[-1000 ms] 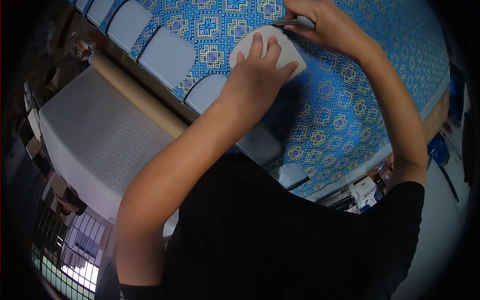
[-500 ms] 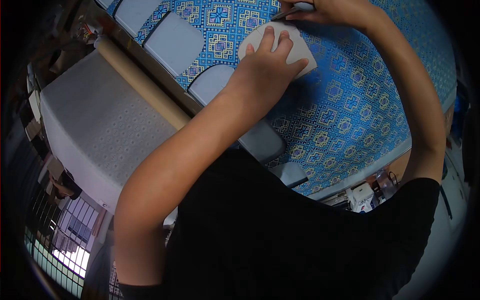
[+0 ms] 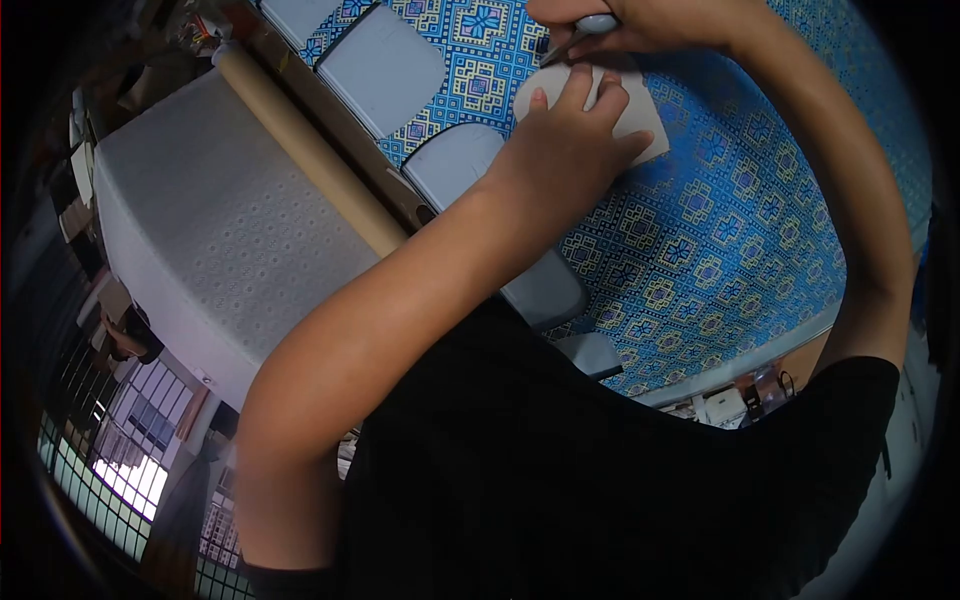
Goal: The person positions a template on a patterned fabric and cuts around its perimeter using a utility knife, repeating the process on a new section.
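My left hand (image 3: pixel 575 135) lies with its fingers spread, pressing down on a cream, round-ended flat template (image 3: pixel 645 125). Beneath the template is blue patterned fabric (image 3: pixel 700 200). My right hand (image 3: pixel 630 22), at the top of the view, is closed around a grey-handled tool (image 3: pixel 597 23) with a thin, pointed metal end. Its tip meets the fabric at the template's upper left edge. I cannot make out the tool's exact kind, as my fingers cover part of it. Grey round-ended gaps (image 3: pixel 380 75) in the fabric lie left of the template.
A long cardboard roll (image 3: pixel 310 150) runs beside the fabric table on the left. Beyond it stands a grey-white covered table (image 3: pixel 210 190). Small boxes and items (image 3: pixel 725 405) lie past the fabric's lower right edge. Another person (image 3: pixel 130 335) is partly visible at far left.
The view has shifted, so the table sits slightly farther right and lower. The tool in my right hand now stands at the template's upper left edge. My left hand stays on the template.
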`<state>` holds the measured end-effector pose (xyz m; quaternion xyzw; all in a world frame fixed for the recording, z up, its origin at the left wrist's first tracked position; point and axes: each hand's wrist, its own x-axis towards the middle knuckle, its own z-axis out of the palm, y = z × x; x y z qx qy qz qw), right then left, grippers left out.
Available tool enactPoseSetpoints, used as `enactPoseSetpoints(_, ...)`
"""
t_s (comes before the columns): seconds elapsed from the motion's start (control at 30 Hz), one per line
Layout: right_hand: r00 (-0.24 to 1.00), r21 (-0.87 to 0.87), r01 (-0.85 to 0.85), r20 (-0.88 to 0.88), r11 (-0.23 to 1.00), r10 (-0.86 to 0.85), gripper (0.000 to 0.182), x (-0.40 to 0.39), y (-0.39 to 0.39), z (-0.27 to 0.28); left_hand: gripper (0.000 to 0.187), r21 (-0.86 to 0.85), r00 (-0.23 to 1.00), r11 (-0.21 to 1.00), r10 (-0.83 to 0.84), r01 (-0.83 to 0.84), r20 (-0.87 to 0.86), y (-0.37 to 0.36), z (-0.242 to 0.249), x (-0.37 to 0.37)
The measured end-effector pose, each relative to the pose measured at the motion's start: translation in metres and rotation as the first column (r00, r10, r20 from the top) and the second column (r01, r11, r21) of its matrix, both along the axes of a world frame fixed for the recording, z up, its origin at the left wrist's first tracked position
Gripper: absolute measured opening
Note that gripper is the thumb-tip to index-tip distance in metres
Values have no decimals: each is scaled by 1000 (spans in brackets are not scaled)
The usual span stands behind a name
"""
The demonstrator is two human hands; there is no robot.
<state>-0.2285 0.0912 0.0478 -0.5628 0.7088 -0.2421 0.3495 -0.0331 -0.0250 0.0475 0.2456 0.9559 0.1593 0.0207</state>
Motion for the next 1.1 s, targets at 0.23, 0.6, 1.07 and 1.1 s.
enactPoseSetpoints(0.23,1000,-21,-3,-16,1000,3,23,3,-5,-3,34,11,1000,1000,10,-10,2,0,-2,2)
enactPoseSetpoints(0.6,746,-223,624,-116,749,-656,22,58,127,11,66,128,983,980,-163,153,78,-29,-3,-16)
enactPoseSetpoints(1.07,581,-145,793,-114,592,-806,16,259,55,22,80,-220,954,928,-290,299,75,-10,-5,-61)
enactPoseSetpoints(1.1,558,-201,796,-125,571,-821,17,262,53,21,80,-224,952,925,-297,306,77,-10,-5,-62)
